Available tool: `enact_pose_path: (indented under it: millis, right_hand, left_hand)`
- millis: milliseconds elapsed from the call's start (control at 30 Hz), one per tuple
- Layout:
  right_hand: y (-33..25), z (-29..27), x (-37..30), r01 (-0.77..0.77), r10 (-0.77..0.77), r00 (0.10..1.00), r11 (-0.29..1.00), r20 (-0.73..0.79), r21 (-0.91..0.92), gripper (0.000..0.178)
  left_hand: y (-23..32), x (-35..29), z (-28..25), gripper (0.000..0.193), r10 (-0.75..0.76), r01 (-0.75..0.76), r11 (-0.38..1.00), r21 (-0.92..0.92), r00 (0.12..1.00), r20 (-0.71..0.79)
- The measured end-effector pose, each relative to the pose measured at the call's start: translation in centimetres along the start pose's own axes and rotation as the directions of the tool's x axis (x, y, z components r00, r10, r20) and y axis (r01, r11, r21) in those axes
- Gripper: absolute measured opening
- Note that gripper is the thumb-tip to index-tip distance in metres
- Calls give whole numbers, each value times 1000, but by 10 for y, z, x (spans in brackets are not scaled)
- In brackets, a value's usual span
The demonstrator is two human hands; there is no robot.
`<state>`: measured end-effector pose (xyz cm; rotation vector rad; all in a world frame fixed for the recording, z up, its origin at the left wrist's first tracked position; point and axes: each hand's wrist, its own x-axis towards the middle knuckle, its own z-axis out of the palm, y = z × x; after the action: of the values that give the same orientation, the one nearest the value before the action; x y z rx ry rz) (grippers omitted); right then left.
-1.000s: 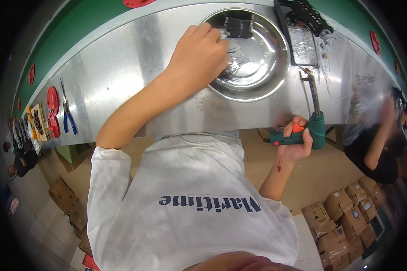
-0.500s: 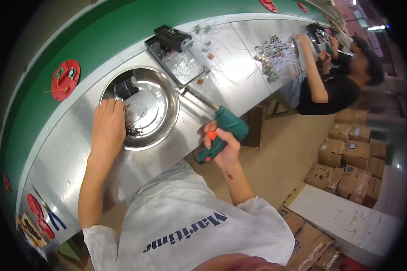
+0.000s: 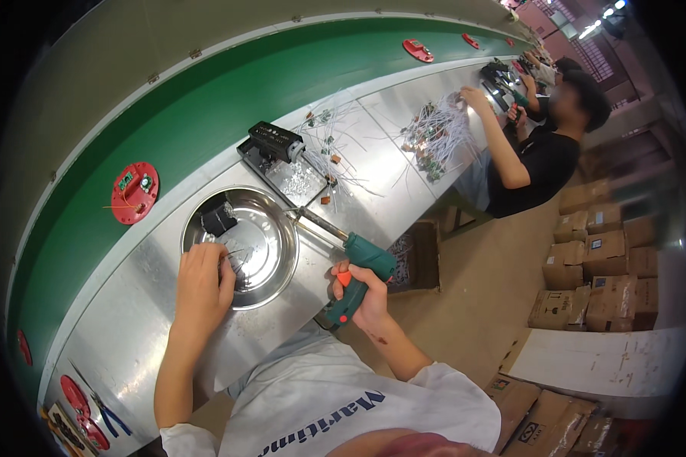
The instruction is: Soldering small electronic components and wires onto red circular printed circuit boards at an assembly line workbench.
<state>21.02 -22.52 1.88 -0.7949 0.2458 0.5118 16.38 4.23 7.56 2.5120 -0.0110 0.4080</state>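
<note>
My right hand [image 3: 364, 293] is wrapped round the grip of a green soldering gun [image 3: 370, 257] with an orange trigger. Its long metal barrel points left, and the tip is by the right rim of a shiny steel bowl [image 3: 280, 255]. My left hand [image 3: 202, 286] reaches over the bowl's near left rim with its fingers drawn together; what they pinch, if anything, is hidden. Thin dark wires [image 3: 241, 259] show in the bowl beside the fingertips. A black bundle [image 3: 219, 219] lies against the bowl's far left wall.
Behind the bowl stand a dark tray [image 3: 306, 186] of small clear bits and a black box-shaped device [image 3: 277, 141]. White-wired parts [image 3: 442, 137] are heaped farther right, near a co-worker [image 3: 545, 164]. Pliers [image 3: 108, 415] lie at left. Cartons [image 3: 613, 301] are stacked right.
The whole view has shifted, lowering the bench in the picture. My left hand has moved inward over the bowl, its fingertips now beside the wires. My right hand keeps its grip on the soldering gun.
</note>
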Motion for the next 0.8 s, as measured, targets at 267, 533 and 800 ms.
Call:
enact_pose_path:
  millis: [267,533,800]
  right_hand:
    - [1,1,-2,14,-15,1000,998,-22,-57,25]
    - [3,-2,-1,9,-10,1000,999,-13,-42,26]
    - [0,1,-1,-5,4,999,999,-38,-31,23]
  left_hand:
    - [-5,-4,1,18,92,-94,994,-55,995,-35]
    - [-6,-9,3,20,61,-66,995,-74,996,-65]
    - [-3,-14,3,17,65,-80,987,-141,992,-108]
